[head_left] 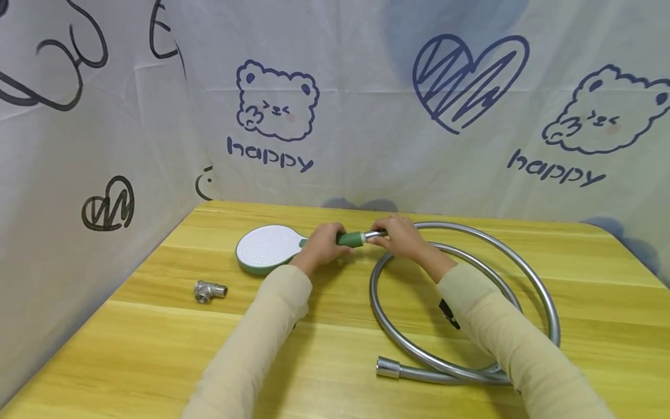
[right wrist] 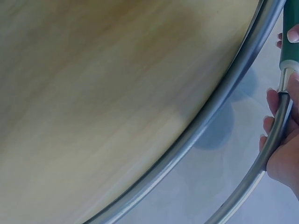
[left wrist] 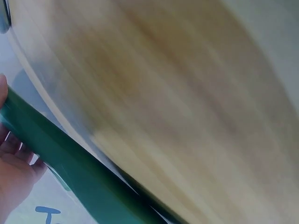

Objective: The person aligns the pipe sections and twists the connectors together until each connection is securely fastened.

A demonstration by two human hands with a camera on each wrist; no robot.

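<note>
My left hand point(head_left: 324, 244) grips the green handle of a shower head point(head_left: 268, 247), whose round white spray face is turned up. Close by on the right, my right hand point(head_left: 400, 235) pinches the metal end fitting point(head_left: 373, 234) of a grey shower hose point(head_left: 544, 291). That fitting meets the handle's end; how far it is screwed on I cannot tell. In the left wrist view the green handle point(left wrist: 65, 154) runs diagonally below the table edge. The right wrist view shows the right-hand fingers point(right wrist: 272, 123) around the hose just below its fitting.
The hose lies in loops on the wooden table point(head_left: 157, 349), its other metal end point(head_left: 388, 367) near the front. A metal tee fitting point(head_left: 209, 291) lies at the left. A printed cloth point(head_left: 366, 116) hangs behind and along the left side.
</note>
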